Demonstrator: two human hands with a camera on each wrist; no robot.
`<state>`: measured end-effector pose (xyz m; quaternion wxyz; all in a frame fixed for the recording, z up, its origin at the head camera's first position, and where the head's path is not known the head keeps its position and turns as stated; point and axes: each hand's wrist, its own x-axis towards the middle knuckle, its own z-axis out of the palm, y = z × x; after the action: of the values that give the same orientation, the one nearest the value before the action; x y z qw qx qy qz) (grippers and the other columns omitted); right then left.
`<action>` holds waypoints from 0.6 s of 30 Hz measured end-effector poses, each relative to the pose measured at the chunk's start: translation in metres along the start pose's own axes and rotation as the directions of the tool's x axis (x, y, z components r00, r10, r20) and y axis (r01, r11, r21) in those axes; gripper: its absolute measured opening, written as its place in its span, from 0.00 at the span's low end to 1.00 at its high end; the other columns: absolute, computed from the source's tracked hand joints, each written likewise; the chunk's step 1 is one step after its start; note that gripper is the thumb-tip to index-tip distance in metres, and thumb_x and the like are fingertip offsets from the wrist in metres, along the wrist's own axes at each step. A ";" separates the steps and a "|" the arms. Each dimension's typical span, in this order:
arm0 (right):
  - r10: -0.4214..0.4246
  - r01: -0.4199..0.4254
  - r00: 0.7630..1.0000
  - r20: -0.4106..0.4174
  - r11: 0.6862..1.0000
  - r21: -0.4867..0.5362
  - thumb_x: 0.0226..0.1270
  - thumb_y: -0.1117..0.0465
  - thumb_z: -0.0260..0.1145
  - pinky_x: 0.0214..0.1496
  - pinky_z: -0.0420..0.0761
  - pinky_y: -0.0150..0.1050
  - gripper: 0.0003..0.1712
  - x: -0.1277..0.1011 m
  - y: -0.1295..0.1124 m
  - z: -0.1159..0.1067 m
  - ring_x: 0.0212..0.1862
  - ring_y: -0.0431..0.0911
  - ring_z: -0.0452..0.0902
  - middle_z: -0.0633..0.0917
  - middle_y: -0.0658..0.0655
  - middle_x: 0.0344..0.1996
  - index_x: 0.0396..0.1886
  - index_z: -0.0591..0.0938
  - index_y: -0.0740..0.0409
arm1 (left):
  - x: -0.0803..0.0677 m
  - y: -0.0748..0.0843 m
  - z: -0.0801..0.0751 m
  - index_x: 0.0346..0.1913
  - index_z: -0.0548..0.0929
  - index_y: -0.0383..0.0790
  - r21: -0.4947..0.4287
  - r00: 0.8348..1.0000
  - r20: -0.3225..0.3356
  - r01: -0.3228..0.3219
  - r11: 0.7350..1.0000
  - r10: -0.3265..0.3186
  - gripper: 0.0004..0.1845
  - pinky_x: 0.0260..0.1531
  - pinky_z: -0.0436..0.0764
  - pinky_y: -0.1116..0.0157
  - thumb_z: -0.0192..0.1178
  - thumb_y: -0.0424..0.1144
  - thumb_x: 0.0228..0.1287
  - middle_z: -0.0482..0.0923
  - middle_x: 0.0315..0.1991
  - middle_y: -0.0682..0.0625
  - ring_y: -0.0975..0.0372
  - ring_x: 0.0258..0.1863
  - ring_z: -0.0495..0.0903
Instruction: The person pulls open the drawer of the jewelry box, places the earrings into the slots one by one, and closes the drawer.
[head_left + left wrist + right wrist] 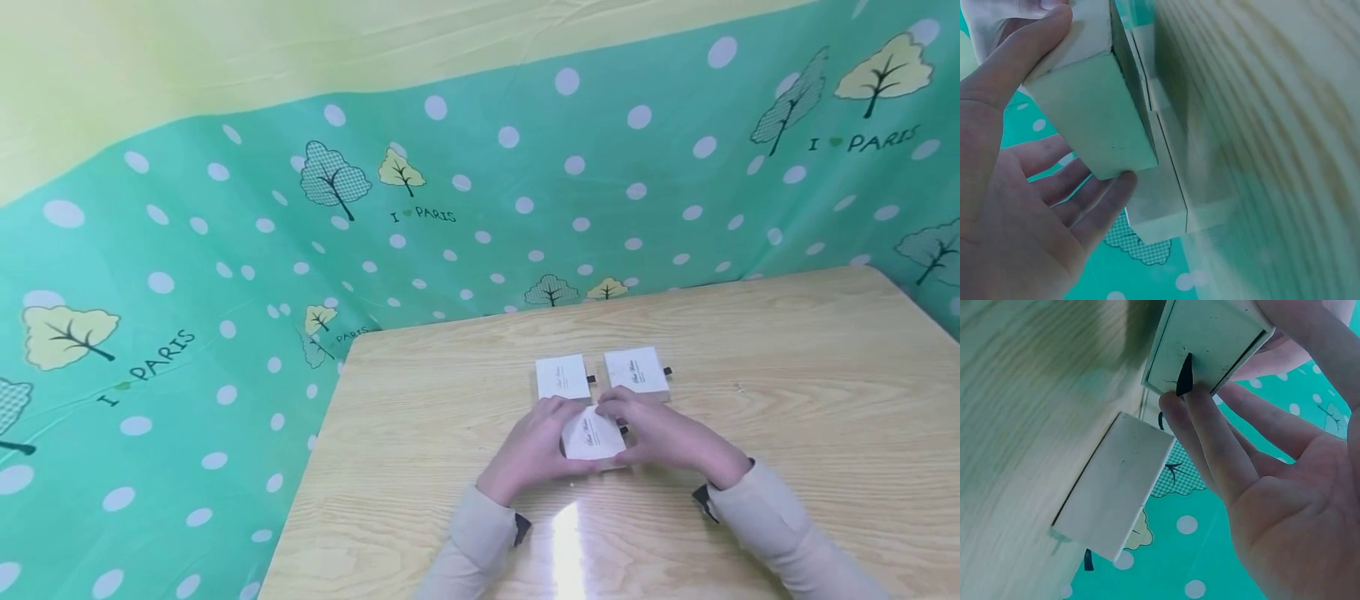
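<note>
Both hands meet at the middle of the table (787, 350), holding 1 small white box (594, 435) between them, just above the wood. The left hand (534, 446) cups the box's left end, thumb on top and fingers underneath, as the left wrist view shows. The right hand (660, 433) holds the right end, its fingertips (1175, 406) touching the black pull tab (1184, 374) on that end face.

The box's long axis runs roughly left to right, from one palm to the other, slightly tilted. The tab end faces the right hand, so that hand is the nearer one to the drawer pull.

The box is a sleeve with a drawer inside; the drawer looks pushed in, and its contents cannot be seen.

2 more boxes lie flat on the table just beyond the hands, side by side but apart: a left box (562, 377) and a right box (636, 370), each with a black tab at its right end. Both are closed.
</note>
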<state>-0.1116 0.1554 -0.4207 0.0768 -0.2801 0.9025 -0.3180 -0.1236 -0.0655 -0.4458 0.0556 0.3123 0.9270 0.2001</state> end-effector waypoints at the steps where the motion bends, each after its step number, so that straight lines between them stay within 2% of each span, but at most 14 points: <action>1: 0.001 -0.001 1.000 0.004 1.000 0.000 0.42 0.63 0.82 0.57 0.81 0.52 0.37 0.000 0.000 0.000 0.54 0.56 0.78 0.79 0.63 0.54 0.55 0.80 0.71 | 0.000 0.000 0.001 0.70 0.71 0.48 0.000 1.000 0.006 0.004 1.000 -0.004 0.46 0.54 0.76 0.68 0.72 0.64 0.49 0.74 0.61 0.55 0.66 0.55 0.72; 5: 0.029 -0.029 1.000 0.009 0.999 0.018 0.42 0.63 0.82 0.57 0.81 0.52 0.37 0.000 0.001 0.002 0.54 0.56 0.78 0.79 0.64 0.55 0.55 0.80 0.72 | 0.001 0.001 0.001 0.71 0.70 0.48 0.008 0.999 0.028 0.016 1.000 -0.016 0.47 0.54 0.77 0.67 0.72 0.63 0.50 0.74 0.62 0.55 0.65 0.55 0.72; 11: 0.025 -0.025 1.000 -0.004 0.999 0.029 0.41 0.64 0.82 0.56 0.81 0.52 0.37 0.001 0.002 0.006 0.54 0.56 0.78 0.79 0.65 0.55 0.55 0.81 0.71 | 0.000 0.002 0.001 0.70 0.71 0.48 0.036 0.998 0.044 0.032 0.999 -0.033 0.45 0.55 0.77 0.66 0.72 0.62 0.49 0.74 0.61 0.55 0.64 0.56 0.73; 18: 0.032 -0.032 0.999 0.004 0.999 0.012 0.42 0.61 0.82 0.58 0.80 0.54 0.38 0.000 0.003 0.008 0.57 0.60 0.77 0.78 0.66 0.58 0.56 0.81 0.70 | 0.000 0.002 0.001 0.68 0.73 0.48 0.031 0.999 0.027 0.031 0.999 -0.032 0.45 0.52 0.78 0.68 0.74 0.62 0.47 0.75 0.59 0.55 0.66 0.54 0.73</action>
<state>-0.1105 0.1538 -0.4287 0.0851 -0.2658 0.9048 -0.3217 -0.1222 -0.0633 -0.4459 0.0668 0.3012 0.9339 0.1807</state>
